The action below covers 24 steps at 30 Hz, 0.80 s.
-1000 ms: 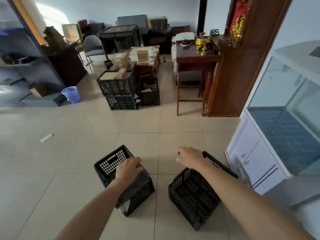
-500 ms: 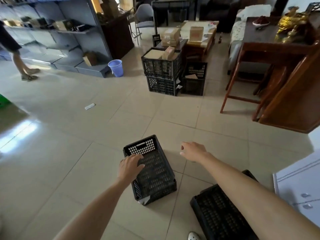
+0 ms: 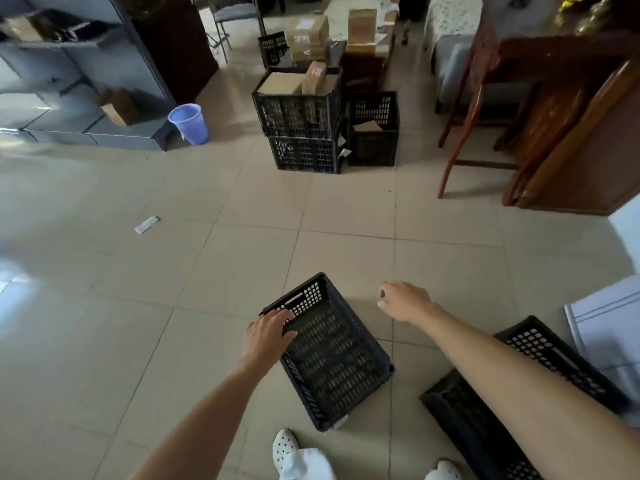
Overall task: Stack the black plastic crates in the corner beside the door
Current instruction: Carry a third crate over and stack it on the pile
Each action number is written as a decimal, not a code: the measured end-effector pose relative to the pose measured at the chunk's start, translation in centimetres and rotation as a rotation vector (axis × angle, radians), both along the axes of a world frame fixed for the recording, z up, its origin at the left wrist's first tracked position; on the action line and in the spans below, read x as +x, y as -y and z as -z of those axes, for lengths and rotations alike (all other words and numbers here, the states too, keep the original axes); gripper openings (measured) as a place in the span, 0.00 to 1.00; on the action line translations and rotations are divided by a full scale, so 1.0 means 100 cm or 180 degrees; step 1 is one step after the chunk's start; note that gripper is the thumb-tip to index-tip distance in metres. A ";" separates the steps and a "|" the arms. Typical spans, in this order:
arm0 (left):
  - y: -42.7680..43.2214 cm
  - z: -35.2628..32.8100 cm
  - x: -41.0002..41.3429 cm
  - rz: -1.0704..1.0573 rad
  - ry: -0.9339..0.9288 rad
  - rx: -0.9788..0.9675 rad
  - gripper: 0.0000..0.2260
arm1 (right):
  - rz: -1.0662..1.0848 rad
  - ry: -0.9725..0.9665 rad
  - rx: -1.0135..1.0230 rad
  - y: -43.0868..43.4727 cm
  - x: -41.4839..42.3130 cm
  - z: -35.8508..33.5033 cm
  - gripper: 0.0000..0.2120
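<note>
Where the left hand (image 3: 268, 332) meets the nearer black crate (image 3: 332, 355), its fingers lie across the left rim near the far corner, with the thumb over the interior. The fingers appear laid flat rather than hooked, though blur limits certainty. The crate stands open side up on the tiled floor (image 3: 173, 341). The right hand (image 3: 403, 303) hovers just right of it, fingers loosely curled, holding nothing. A second black crate (image 3: 540, 344) lies beneath the right forearm.

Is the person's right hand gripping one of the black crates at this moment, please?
No, the right hand hangs loosely curled above the floor, holding nothing and clear of the crate beside it.
</note>
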<state>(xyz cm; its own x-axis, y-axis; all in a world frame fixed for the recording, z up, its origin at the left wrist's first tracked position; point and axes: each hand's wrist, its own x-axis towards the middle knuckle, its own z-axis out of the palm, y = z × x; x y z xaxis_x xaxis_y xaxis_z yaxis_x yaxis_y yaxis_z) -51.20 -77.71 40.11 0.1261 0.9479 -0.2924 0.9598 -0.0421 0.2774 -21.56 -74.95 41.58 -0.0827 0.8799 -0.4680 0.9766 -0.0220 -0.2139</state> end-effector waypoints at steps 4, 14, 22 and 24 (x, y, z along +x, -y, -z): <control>-0.033 0.020 -0.040 0.0355 -0.0025 -0.0230 0.17 | 0.0382 -0.0043 -0.0090 -0.006 -0.052 0.017 0.11; -0.086 0.078 -0.047 0.1113 -0.0102 -0.0665 0.18 | 0.1108 -0.0023 -0.0286 0.011 -0.072 0.079 0.13; -0.075 0.171 -0.054 0.0588 -0.0012 -0.0997 0.14 | 0.1300 -0.0138 -0.0592 0.007 -0.062 0.185 0.19; -0.074 0.196 -0.054 0.0452 0.0111 -0.0970 0.13 | 0.1252 -0.0097 -0.0582 0.000 -0.056 0.211 0.21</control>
